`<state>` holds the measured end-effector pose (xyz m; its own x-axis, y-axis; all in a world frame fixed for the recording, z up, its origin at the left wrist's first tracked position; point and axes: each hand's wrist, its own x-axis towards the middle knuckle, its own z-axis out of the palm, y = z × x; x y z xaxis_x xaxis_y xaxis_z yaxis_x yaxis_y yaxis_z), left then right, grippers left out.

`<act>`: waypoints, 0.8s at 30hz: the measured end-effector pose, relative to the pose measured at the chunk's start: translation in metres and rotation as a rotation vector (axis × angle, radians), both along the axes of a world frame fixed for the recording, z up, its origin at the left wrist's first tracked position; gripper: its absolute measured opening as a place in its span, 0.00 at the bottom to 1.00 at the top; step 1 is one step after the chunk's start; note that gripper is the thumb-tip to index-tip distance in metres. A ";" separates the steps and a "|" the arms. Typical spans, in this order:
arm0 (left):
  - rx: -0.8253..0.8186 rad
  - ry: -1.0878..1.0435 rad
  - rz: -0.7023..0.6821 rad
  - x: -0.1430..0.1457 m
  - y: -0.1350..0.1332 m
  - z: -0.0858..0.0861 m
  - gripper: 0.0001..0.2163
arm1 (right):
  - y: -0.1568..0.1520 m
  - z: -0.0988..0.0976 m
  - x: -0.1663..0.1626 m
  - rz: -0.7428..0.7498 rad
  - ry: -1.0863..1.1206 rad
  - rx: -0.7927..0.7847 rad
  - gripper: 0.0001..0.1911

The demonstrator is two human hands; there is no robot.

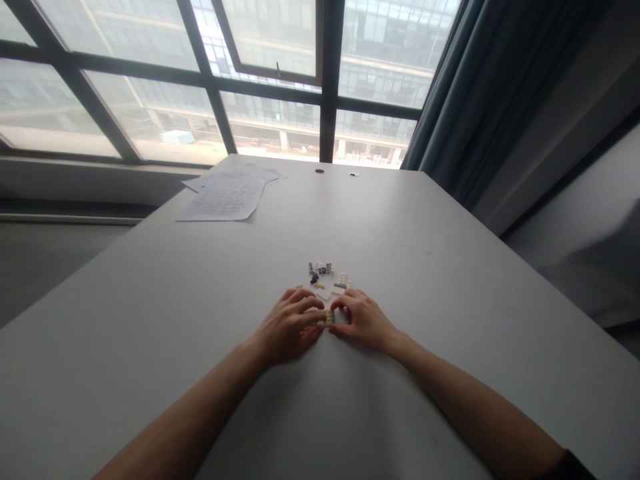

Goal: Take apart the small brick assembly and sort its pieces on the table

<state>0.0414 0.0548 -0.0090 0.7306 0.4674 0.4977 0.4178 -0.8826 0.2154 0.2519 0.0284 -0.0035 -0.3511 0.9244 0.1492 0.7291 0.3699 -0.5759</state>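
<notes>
From the head view, my left hand and right hand meet on the table, fingertips pinching a small yellow brick assembly between them. It looks light, rigid and fiddly, best held by its sides; loose bricks lie just beyond.

Two bare forearms reach forward from the bottom edge, converging toward the middle; the left hand lies palm down with fingers curled inward; the right hand mirrors it, fingertips pinched together; the two hands' fingertips nearly meet.
</notes>
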 end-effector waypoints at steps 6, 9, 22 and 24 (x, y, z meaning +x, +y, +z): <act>0.076 -0.146 0.257 -0.009 0.012 -0.002 0.09 | 0.002 -0.001 0.004 -0.060 0.093 -0.005 0.24; 0.042 -0.138 0.458 -0.017 0.022 -0.007 0.09 | 0.004 -0.001 0.007 -0.128 0.157 0.023 0.18; -0.019 0.061 0.545 -0.021 0.030 -0.014 0.11 | 0.009 -0.010 0.018 -0.250 0.246 0.088 0.11; 0.005 0.020 0.515 -0.019 0.028 -0.011 0.10 | 0.009 -0.009 0.017 -0.266 0.292 0.090 0.11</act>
<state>0.0222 0.0827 -0.0205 0.4157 0.7667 0.4892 0.8025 -0.5623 0.1994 0.2690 0.0376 -0.0123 -0.0327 0.9560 0.2915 0.6169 0.2488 -0.7467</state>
